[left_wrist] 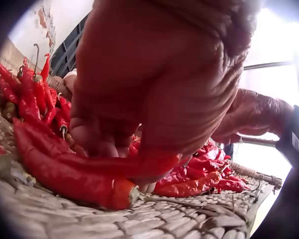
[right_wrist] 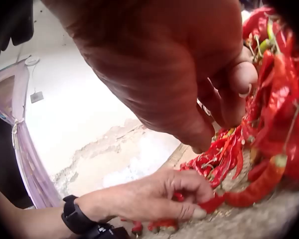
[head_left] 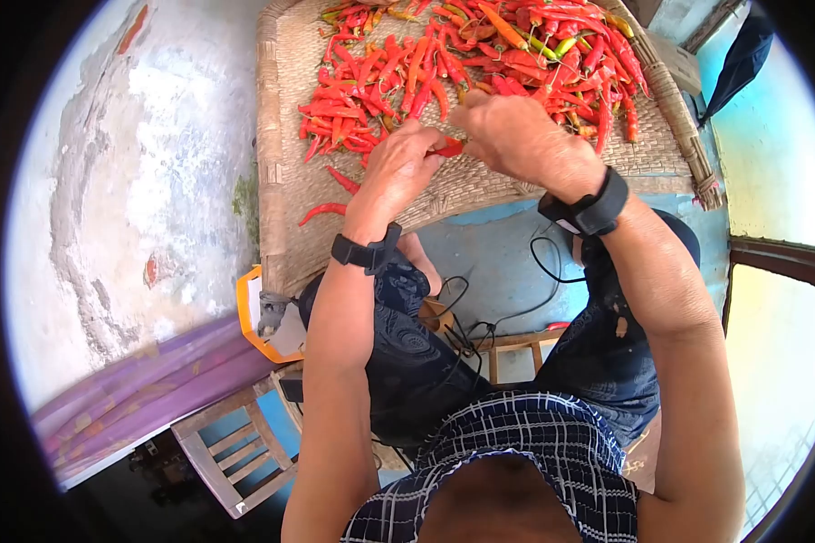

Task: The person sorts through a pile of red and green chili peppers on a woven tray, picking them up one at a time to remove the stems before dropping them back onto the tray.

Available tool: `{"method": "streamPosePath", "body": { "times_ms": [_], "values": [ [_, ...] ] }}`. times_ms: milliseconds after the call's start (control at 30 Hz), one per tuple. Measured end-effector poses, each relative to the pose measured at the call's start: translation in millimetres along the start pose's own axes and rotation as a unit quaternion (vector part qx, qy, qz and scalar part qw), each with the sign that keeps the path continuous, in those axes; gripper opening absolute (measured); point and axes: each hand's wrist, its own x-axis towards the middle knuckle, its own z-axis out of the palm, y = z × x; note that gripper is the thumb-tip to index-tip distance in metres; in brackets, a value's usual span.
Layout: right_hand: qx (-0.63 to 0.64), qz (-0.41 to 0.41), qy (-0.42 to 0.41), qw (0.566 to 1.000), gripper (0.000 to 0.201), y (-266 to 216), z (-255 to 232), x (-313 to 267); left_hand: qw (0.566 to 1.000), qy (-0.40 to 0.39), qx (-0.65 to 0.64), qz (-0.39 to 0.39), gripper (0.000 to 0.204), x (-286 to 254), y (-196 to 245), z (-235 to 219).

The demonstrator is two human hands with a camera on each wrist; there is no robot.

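In the head view my left hand (head_left: pixel 400 165) pinches a red chili pepper (head_left: pixel 450 147) over the near part of a woven tray (head_left: pixel 273 181). The right wrist view shows the thumb and fingers of that hand on the chili (right_wrist: pixel 212 203). My right hand (head_left: pixel 516 136) is to the right, at the near edge of a heap of red chilies (head_left: pixel 552 77). Its fingers are loosely bent, with no chili showing between them. Below the left hand, another red chili with its stem (left_wrist: pixel 79 181) lies on the weave in the left wrist view.
Two loose chilies, one of them a curved chili (head_left: pixel 321 212), lie left of the left hand. The tray's thick rolled rim (head_left: pixel 675 109) runs along the right. An orange-edged container (head_left: pixel 255 312) stands by the near left corner, beside a wooden chair (head_left: pixel 231 452). Cables (head_left: pixel 507 321) hang between the knees.
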Motion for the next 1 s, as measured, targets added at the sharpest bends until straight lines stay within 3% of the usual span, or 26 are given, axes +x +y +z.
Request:
{"method": "streamPosePath", "body": {
  "times_ms": [67, 200, 267, 300, 367, 400, 467, 500, 567, 667, 767, 833, 900, 933, 967, 1000],
  "values": [
    [-0.036, -0.019, -0.110, 0.993, 0.018, -6.7, 3.6, 1.0, 0.994, 0.000, -0.110, -0.014, 0.017, -0.7, 6.1, -6.9],
    [-0.043, -0.055, -0.097, 0.993, 0.012, -9.9, -3.0, 6.6, 0.987, -0.015, -0.150, -0.052, 0.023, -5.3, 0.3, -20.7],
    [-0.068, -0.037, -0.010, 0.997, 0.011, 0.2, -5.0, 7.8, 0.987, 0.044, -0.141, -0.068, 0.031, -10.9, -25.0, -23.6],
    [-0.068, -0.037, -0.011, 0.997, 0.011, 7.1, -9.5, 7.5, 0.987, 0.044, -0.142, -0.068, 0.031, -16.1, -34.2, -24.5],
    [-0.076, -0.028, 0.045, 0.996, 0.011, 23.8, -22.3, 4.7, 0.999, 0.011, 0.037, 0.015, 0.042, -26.9, -45.9, -24.8],
    [-0.071, -0.012, 0.047, 0.996, 0.011, 32.1, -26.1, 2.2, 0.991, -0.086, -0.018, -0.098, 0.043, -25.6, -31.9, -32.5],
    [-0.094, 0.041, 0.028, 0.994, 0.011, 33.7, -40.2, -0.2, 0.990, -0.098, 0.026, -0.095, 0.043, -26.0, -26.0, -29.8],
    [-0.094, 0.039, 0.027, 0.994, 0.011, 34.3, -40.1, -0.9, 0.987, -0.111, 0.070, -0.088, 0.042, -26.5, -23.9, -28.4],
    [-0.106, 0.016, 0.133, 0.985, 0.017, 36.7, -41.0, -0.9, 0.986, -0.107, 0.085, -0.091, 0.039, -24.6, -26.7, -19.7],
    [-0.052, -0.001, 0.174, 0.983, 0.017, 33.5, -28.4, 3.7, 0.981, -0.109, 0.130, -0.096, 0.033, -21.0, -23.3, -16.7],
    [-0.029, -0.048, 0.212, 0.976, 0.013, 28.1, -22.8, 7.3, 0.987, -0.050, 0.132, -0.076, 0.026, -20.5, -19.4, -14.8],
    [-0.005, -0.037, 0.164, 0.986, 0.013, 23.4, -17.2, 8.0, 0.996, 0.047, -0.046, -0.061, 0.020, -15.5, -17.6, -20.7],
    [-0.016, -0.051, 0.174, 0.983, 0.012, 18.7, -11.7, 9.6, 0.991, 0.081, -0.070, -0.078, 0.016, -9.0, -25.2, -18.5],
    [0.013, -0.040, 0.149, 0.988, 0.013, 13.0, -10.7, 9.9, 0.961, 0.092, -0.224, -0.134, 0.016, -8.2, -21.6, -23.6],
    [0.042, -0.029, 0.125, 0.991, 0.014, 10.1, -8.6, 9.9, 0.904, 0.102, -0.372, -0.186, 0.017, -7.8, -17.4, -28.8],
    [0.076, -0.068, 0.129, 0.986, 0.022, 10.8, -4.8, 10.9, 0.903, 0.103, -0.372, -0.186, 0.017, -8.0, -15.7, -31.2]
  ]
}}
